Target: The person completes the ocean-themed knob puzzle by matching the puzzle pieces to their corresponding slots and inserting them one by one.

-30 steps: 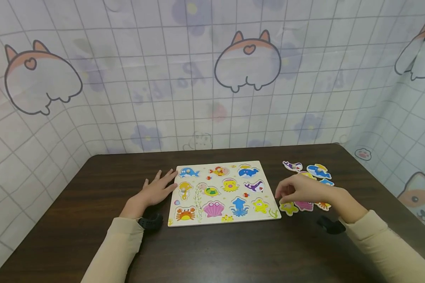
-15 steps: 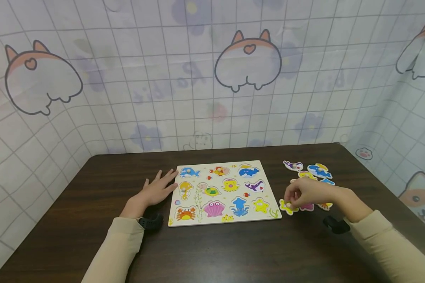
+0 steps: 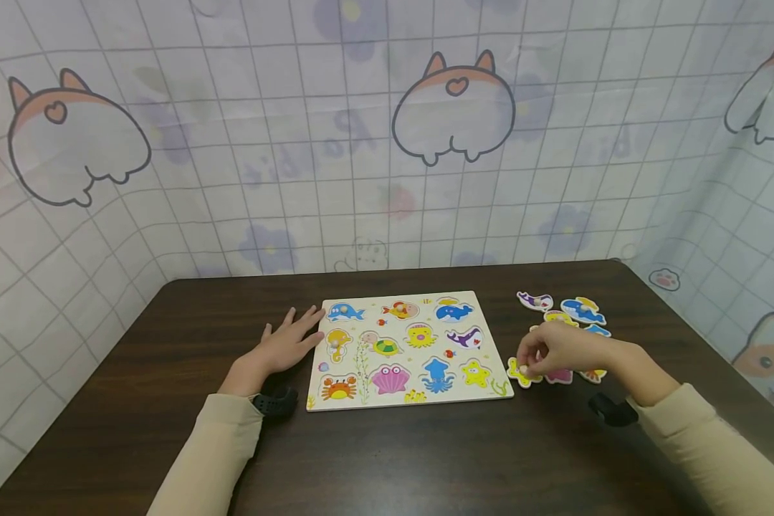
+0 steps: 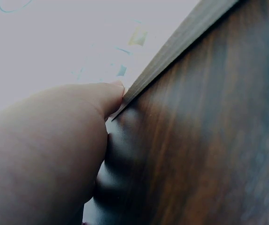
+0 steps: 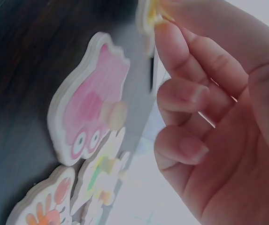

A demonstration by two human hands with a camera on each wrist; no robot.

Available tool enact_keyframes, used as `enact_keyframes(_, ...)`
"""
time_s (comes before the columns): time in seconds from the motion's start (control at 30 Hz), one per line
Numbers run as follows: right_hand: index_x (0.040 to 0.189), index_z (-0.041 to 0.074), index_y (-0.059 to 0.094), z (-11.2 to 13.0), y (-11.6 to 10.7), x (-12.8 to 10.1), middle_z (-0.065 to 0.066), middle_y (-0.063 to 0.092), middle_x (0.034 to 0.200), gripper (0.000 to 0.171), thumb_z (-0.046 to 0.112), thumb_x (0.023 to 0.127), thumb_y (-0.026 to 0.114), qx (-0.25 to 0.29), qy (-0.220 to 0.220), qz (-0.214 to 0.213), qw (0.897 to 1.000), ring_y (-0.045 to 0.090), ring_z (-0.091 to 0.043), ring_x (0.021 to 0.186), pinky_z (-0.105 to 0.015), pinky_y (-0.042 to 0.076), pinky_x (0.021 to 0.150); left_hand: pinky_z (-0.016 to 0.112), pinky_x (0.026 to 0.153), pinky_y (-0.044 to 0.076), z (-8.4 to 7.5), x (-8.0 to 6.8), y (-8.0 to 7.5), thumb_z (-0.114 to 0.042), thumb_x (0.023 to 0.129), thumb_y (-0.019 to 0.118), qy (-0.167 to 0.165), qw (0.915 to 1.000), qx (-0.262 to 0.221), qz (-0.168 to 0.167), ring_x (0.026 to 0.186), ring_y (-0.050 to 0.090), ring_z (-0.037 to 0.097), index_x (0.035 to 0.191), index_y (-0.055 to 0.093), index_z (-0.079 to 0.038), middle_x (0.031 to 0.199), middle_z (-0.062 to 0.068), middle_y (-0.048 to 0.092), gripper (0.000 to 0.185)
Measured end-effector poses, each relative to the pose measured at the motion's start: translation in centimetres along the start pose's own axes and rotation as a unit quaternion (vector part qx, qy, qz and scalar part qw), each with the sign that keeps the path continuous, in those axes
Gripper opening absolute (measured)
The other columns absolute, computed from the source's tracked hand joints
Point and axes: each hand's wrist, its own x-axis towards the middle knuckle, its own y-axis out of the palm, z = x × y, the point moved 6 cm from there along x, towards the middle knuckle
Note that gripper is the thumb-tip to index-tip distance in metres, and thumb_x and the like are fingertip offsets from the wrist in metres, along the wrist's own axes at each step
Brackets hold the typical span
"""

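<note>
My left hand (image 3: 280, 354) lies spread on the table's left part, its fingertips at the left edge of the pale wooden puzzle board (image 3: 351, 365). In the left wrist view the thumb (image 4: 111, 96) meets the board's edge (image 4: 172, 51). To the right of the board, my right hand (image 3: 561, 349) pinches a yellow starfish puzzle piece (image 3: 514, 370) between thumb and index finger; its other fingers curl loosely. That piece shows only partly at the top of the right wrist view. Beneath the hand lies a pink shell piece (image 5: 89, 101) with a knob.
Near the right hand lie a purple whale piece (image 3: 534, 301), a blue whale piece (image 3: 583, 311), an orange crab piece (image 5: 45, 206) and several others. Knobbed blue fish (image 3: 355, 314), red fish (image 3: 409, 311) and seahorse (image 3: 340, 337) pieces sit in the board. A patterned curtain (image 3: 297, 201) stands behind the table.
My right hand has shifted right and its thumb and index finger have come onto the starfish piece, which has moved slightly toward the back. The left hand stays by the board.
</note>
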Motion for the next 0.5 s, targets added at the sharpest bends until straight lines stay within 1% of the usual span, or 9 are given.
enact_keyframes(0.33, 0.09, 0.017, 0.076, 1.1, -0.4, -0.3, 0.011, 0.063, 0.078, 0.007, 0.01, 0.091, 0.078, 0.006, -0.006, -0.02, 1.0, 0.055, -0.007, 0.07, -0.024, 0.049, 0.06, 0.077, 0.111, -0.007, -0.3, -0.1, -0.1, -0.039, 0.111, 0.042, 0.006, 1.0, -0.003, -0.001, 0.154, -0.003, 0.047, 0.165, 0.023, -0.013, 0.17, 0.017, 0.012, 0.063)
enact_keyframes(0.5, 0.091, 0.017, 0.076, 1.8, -0.5, -0.3, 0.011, 0.059, 0.074, 0.005, 0.013, 0.09, 0.079, 0.001, -0.017, -0.036, 0.999, 0.053, -0.006, 0.066, -0.023, 0.045, 0.056, 0.076, 0.111, -0.007, -0.3, -0.2, -0.1, -0.039, 0.111, 0.043, 0.004, 1.0, -0.002, -0.001, 0.154, -0.003, 0.047, 0.165, 0.023, -0.013, 0.17, 0.017, 0.013, 0.063)
